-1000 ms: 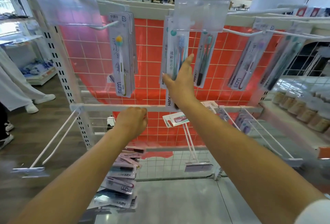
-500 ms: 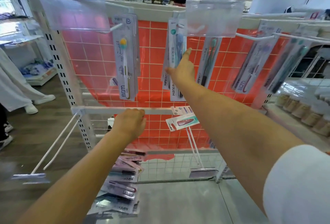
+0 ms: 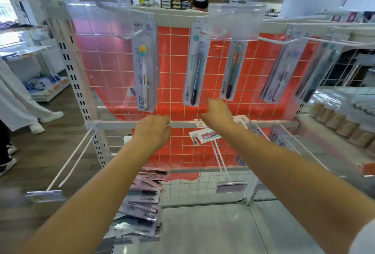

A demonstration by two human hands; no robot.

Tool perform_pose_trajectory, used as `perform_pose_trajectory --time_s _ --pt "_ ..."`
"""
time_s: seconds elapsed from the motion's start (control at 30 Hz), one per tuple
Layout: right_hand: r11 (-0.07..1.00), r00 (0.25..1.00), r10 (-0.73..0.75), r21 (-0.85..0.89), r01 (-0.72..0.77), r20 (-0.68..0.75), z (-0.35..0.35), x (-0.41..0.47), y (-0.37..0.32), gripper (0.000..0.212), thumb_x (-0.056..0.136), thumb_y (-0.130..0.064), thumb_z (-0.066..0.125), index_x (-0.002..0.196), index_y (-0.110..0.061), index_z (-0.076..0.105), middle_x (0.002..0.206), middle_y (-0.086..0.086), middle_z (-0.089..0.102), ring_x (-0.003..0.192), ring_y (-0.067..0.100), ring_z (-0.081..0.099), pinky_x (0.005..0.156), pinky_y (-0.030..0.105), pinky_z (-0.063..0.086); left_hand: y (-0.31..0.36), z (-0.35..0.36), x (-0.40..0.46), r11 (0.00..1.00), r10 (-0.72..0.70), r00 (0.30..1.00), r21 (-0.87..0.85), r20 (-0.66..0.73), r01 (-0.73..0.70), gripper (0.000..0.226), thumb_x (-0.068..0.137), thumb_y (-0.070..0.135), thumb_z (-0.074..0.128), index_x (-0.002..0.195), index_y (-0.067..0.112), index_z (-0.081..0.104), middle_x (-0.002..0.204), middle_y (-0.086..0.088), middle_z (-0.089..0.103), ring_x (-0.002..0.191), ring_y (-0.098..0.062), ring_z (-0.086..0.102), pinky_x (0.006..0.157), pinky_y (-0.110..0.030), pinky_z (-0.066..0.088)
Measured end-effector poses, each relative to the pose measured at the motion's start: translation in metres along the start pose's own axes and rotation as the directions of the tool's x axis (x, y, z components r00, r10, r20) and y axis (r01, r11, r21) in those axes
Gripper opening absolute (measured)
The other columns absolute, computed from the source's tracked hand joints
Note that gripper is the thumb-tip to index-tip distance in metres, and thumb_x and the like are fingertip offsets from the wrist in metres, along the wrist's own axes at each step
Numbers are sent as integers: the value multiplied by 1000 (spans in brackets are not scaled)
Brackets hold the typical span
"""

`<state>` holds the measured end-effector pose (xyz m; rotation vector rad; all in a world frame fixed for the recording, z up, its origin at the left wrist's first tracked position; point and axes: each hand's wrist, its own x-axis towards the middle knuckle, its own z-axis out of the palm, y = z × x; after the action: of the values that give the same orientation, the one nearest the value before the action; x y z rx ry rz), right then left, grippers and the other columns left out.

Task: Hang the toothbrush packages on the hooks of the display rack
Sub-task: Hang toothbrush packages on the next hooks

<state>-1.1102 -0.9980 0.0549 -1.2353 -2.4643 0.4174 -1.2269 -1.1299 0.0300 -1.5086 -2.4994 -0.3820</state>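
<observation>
Toothbrush packages: several already hang on the top row; a loose stack (image 3: 142, 201) waits on the lower shelf, under the left forearm.

Display rack (image 3: 77, 83), white uprights, red grid back panel (image 3: 176, 55). Top-row hooks carry clear label flaps (image 3: 101, 18). Hanging there: yellow-head pack (image 3: 145, 69), dark-brush Hane pack (image 3: 195, 65), a second Hane pack (image 3: 233, 69), further packs at the right edge (image 3: 284, 71). Middle crossbar (image 3: 113, 124) has long white hooks (image 3: 69, 164) sloping toward the camera; the left pair is bare, a centre one holds a small red-and-teal pack (image 3: 205, 135).

Left hand (image 3: 153, 132) is at the crossbar, fingers curled; no pack visible in it, and I can't tell if it touches the bar. Right hand (image 3: 218, 114) sits just below the dark-brush Hane pack, fingers loosely bent, holding nothing I can see.

Handling, my read: flat blister cards, light, fairly stiff lengthwise but bendy, glossy plastic so slippery when stacked. Pinch one near the top edge beside the hang hole, card edges between thumb and fingers, so the hole stays free for the hook tip. Peel one at a time; the stack likely slides.
</observation>
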Motion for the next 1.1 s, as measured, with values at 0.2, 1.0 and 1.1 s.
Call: perform_pose_trajectory --time_s 0.2,1.0,1.1 --pt "985 987 -157 -74 158 20 12 -48 35 38 89 -10 52 126 -7 52 124 11 54 112 28 50 86 35 42 10 4 -8 998 45 999 45 -7 -44 29 96 29 40 112 12 57 105 -6 64 99 -26 57 79 -36 45" --pt "986 994 -86 -138 94 60 40 -24 119 62 88 -8 55 144 -13 29 140 9 41 125 26 43 94 36 45 73 53 0 992 113 986 38 122 -119 29 95 25 40 113 11 58 104 -9 63 91 -26 59 66 -32 40" --pt "981 992 -119 -149 125 48 56 -5 128 68 84 -4 59 144 -12 28 140 11 40 124 29 43 98 37 45 72 60 1 995 98 985 19 143 -101 29 96 27 40 113 13 58 102 -8 64 90 -25 60 67 -31 42"
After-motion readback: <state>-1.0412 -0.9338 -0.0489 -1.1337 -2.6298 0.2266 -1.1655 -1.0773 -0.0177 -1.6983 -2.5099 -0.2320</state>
